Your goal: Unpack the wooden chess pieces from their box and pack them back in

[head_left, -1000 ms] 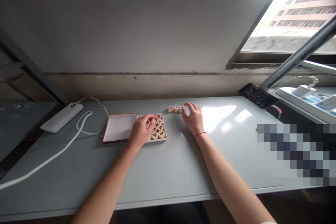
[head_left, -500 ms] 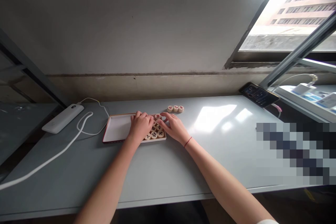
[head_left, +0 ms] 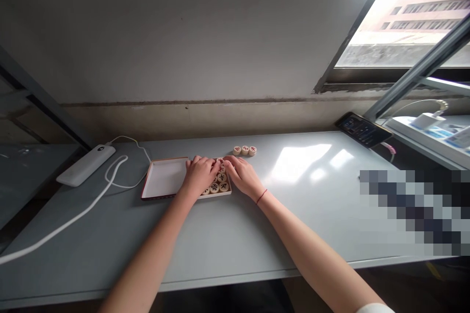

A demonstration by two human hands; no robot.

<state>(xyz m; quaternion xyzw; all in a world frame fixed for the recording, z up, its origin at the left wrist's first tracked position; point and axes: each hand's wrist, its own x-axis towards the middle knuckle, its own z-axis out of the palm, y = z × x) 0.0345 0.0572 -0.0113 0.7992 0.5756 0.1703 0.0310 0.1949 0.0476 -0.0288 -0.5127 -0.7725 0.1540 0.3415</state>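
We see 2 bare hands working over a shallow white box that lies open on the gray surface. The box has a red edge and its left half is bare, while round wooden chess pieces sit close together in its right half. Our left hand curves over the middle of the box, with the fingers pointing down toward the pieces. Our right hand comes from the right side, and its fingers reach onto the pieces. Both hands look half closed, but they hide what is under them, so we cannot tell if they grip any piece. 3 more pieces lie in a short row on the surface, just beyond the box. We judge that each piece is light, stiff and a little smooth, so it is best to pinch it by the round side with 2 fingers. Left of the box, a white power bank lies with a white cable. A phone lies at the far right, near the wall under a bright window.
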